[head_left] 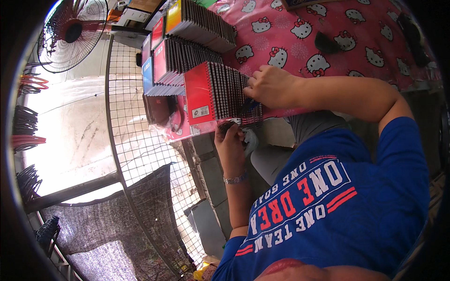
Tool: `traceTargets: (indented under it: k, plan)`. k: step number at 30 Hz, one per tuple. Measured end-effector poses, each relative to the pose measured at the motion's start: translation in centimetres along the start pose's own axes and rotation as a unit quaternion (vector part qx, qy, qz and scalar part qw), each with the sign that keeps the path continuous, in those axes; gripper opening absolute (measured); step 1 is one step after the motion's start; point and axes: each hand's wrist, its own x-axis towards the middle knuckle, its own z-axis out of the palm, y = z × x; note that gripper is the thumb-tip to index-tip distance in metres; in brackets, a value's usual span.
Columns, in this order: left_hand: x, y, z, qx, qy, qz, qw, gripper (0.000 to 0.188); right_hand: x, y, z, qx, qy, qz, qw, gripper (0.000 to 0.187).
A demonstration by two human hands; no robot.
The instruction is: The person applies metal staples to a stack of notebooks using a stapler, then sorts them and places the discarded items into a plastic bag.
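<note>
A row of spiral-bound notebooks (pixel 198 93) with a red front cover stands near the table's edge, its black wire bindings lined up side by side. Over the right end of this row is my right hand (pixel 273 87), fingers closed around a dark, bluish slim tool (pixel 249 107) whose kind I cannot make out. My left hand (pixel 229 136) is at the lower edge of the row, fingers curled in. Something dark shows at its fingertips, too small and shadowed to name.
More notebook stacks (pixel 201 21) with yellow, red and blue covers stand behind. A pink patterned cloth (pixel 300 49) covers the table, with a dark object (pixel 326 43) on it. At left are a wire grid (pixel 129 117), a fan (pixel 73 31) and a dark mesh sheet (pixel 136 220).
</note>
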Motion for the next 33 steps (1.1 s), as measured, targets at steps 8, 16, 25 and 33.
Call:
traceTargets:
  k: [8,16,25,33]
  plan:
    - [0.3,-0.5,-0.1,0.07,0.008,0.003,0.998,0.016,1.1,-1.4,-0.3,-0.018,-0.041,-0.02,0.999,0.014]
    - [0.1,-0.3,0.3,-0.004,0.024,-0.018,1.0,0.02,-0.8,0.2,1.6,-0.023,0.05,-0.022,0.998,0.015]
    - [0.2,-1.2,0.4,0.086,0.042,-0.021,0.995,0.024,0.3,-0.5,0.5,0.053,-0.135,0.032,0.989,0.018]
    - [0.7,-1.9,-0.3,0.066,0.024,-0.026,0.997,0.025,0.2,-0.8,2.0,-0.008,0.034,-0.038,0.999,0.018]
